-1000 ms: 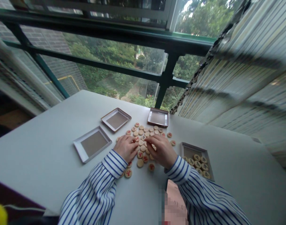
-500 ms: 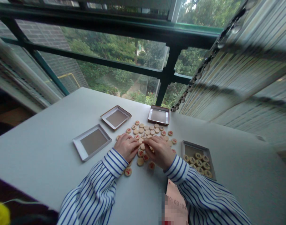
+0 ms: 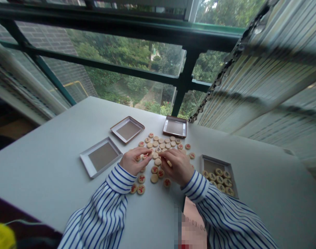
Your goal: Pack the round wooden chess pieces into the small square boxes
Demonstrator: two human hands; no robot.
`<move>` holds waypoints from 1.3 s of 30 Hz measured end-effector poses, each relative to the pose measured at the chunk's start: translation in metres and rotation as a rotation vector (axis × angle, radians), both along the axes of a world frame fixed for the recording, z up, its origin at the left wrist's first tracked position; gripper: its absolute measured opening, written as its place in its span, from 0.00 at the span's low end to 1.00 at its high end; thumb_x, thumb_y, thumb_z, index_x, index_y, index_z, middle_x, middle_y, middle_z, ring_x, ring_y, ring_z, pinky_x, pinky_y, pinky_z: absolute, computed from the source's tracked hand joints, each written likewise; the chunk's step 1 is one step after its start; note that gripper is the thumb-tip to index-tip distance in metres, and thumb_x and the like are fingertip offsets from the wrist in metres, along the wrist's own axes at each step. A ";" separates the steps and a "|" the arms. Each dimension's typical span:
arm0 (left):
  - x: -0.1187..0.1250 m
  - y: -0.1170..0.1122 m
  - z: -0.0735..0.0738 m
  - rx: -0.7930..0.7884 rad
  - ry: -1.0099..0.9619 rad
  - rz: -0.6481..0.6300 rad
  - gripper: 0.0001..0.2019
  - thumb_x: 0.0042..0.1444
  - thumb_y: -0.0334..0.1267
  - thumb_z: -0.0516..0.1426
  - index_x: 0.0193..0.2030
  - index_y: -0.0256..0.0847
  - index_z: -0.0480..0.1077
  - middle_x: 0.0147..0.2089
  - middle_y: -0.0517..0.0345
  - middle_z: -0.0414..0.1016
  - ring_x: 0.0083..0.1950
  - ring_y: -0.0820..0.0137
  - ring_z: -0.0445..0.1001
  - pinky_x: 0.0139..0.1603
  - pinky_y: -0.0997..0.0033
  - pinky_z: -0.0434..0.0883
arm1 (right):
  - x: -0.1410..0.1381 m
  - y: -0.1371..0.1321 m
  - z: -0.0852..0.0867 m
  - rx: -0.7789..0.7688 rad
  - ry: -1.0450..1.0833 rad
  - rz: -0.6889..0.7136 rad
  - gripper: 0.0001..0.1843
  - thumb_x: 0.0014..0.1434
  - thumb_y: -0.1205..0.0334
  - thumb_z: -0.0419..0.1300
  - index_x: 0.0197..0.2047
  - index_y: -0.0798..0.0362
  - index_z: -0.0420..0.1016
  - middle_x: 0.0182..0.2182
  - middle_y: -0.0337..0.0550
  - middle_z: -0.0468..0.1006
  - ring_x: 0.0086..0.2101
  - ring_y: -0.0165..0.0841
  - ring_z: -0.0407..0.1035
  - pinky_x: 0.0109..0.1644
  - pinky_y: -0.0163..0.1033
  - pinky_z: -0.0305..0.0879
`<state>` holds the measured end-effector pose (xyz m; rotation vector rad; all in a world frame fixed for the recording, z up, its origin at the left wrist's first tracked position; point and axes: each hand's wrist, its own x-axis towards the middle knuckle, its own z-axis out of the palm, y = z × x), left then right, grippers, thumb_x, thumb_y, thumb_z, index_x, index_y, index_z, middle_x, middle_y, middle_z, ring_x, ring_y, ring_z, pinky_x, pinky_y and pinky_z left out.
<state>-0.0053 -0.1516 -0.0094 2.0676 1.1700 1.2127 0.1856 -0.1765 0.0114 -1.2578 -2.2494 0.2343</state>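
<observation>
Round wooden Chinese chess pieces (image 3: 158,162) lie in a loose cluster on the white table, some with red or dark characters, some blank side up. Over the cluster's left side, my left hand (image 3: 135,159) has its thumb and forefinger apart, and a red-marked piece (image 3: 145,155) shows in the gap. Opposite it, my right hand (image 3: 178,166) is bent into a pinch pointing left, just above the middle pieces. What its fingertips hold, if anything, is hidden. Both palms cover some pieces.
On the right, a tray (image 3: 233,175) holds several dark-marked pieces. Three other shallow trays stand around: one at left (image 3: 87,165), one behind it (image 3: 115,133), one by the window (image 3: 174,135). A pink object (image 3: 195,221) lies partly under my right forearm.
My left hand has drawn back left from my right hand, and its thumb and forefinger have parted. Red-marked pieces near its wrist are now uncovered. My right hand has stayed nearly still.
</observation>
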 end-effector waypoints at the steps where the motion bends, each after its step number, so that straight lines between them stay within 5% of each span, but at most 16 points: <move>1: 0.000 -0.001 0.001 -0.054 -0.053 0.010 0.10 0.48 0.38 0.58 0.37 0.37 0.74 0.36 0.52 0.77 0.38 0.69 0.75 0.43 0.68 0.72 | 0.000 0.000 0.000 0.000 -0.001 0.000 0.10 0.56 0.67 0.52 0.41 0.51 0.71 0.35 0.45 0.75 0.37 0.33 0.66 0.42 0.38 0.59; 12: 0.005 -0.009 0.015 -0.516 -0.439 0.021 0.17 0.43 0.44 0.62 0.38 0.34 0.74 0.35 0.51 0.78 0.36 0.66 0.76 0.40 0.68 0.74 | 0.000 -0.001 0.000 0.012 0.011 0.000 0.11 0.56 0.67 0.52 0.41 0.52 0.71 0.35 0.45 0.75 0.37 0.32 0.67 0.42 0.38 0.60; 24: 0.008 -0.009 0.010 -0.612 -0.636 0.025 0.17 0.39 0.42 0.64 0.37 0.35 0.75 0.32 0.52 0.78 0.30 0.69 0.76 0.38 0.68 0.74 | 0.000 0.000 -0.001 0.038 0.007 0.008 0.10 0.57 0.67 0.52 0.41 0.53 0.71 0.34 0.45 0.75 0.36 0.32 0.66 0.41 0.38 0.59; 39: 0.000 -0.007 0.007 -0.554 -0.548 0.044 0.18 0.40 0.40 0.63 0.39 0.35 0.73 0.35 0.51 0.78 0.34 0.67 0.77 0.40 0.67 0.74 | 0.000 0.000 -0.003 0.039 0.029 0.015 0.10 0.57 0.67 0.51 0.41 0.53 0.71 0.34 0.45 0.75 0.37 0.33 0.66 0.42 0.39 0.60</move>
